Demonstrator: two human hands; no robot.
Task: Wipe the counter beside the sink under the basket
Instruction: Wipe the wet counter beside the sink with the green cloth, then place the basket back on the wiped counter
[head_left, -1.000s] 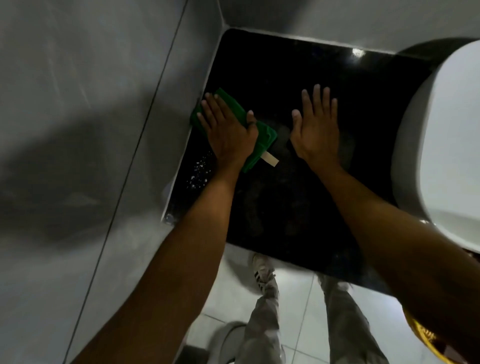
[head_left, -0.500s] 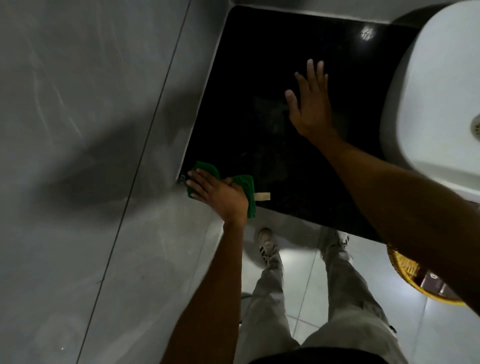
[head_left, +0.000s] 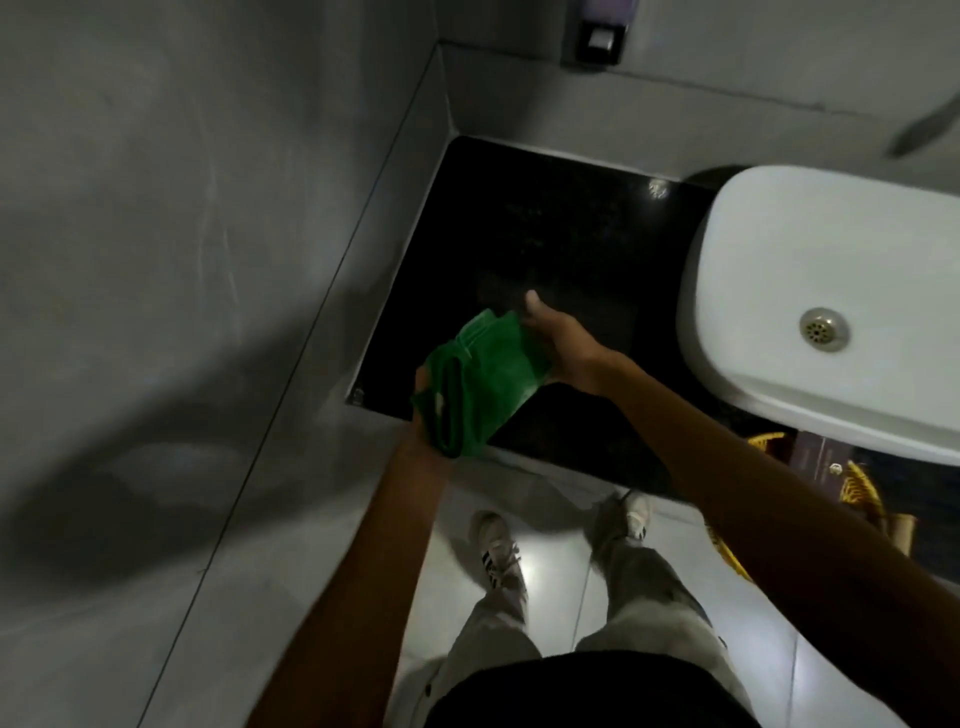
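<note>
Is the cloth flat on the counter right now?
No, both hands hold the green cloth bunched up above the black counter's front edge.

Sink (head_left: 810, 291) right of the counter (head_left: 545, 249); basket (head_left: 862, 499) below the sink's front edge

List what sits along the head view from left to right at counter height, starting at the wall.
grey wall → green cloth held by both hands → bare black counter → white sink
</note>
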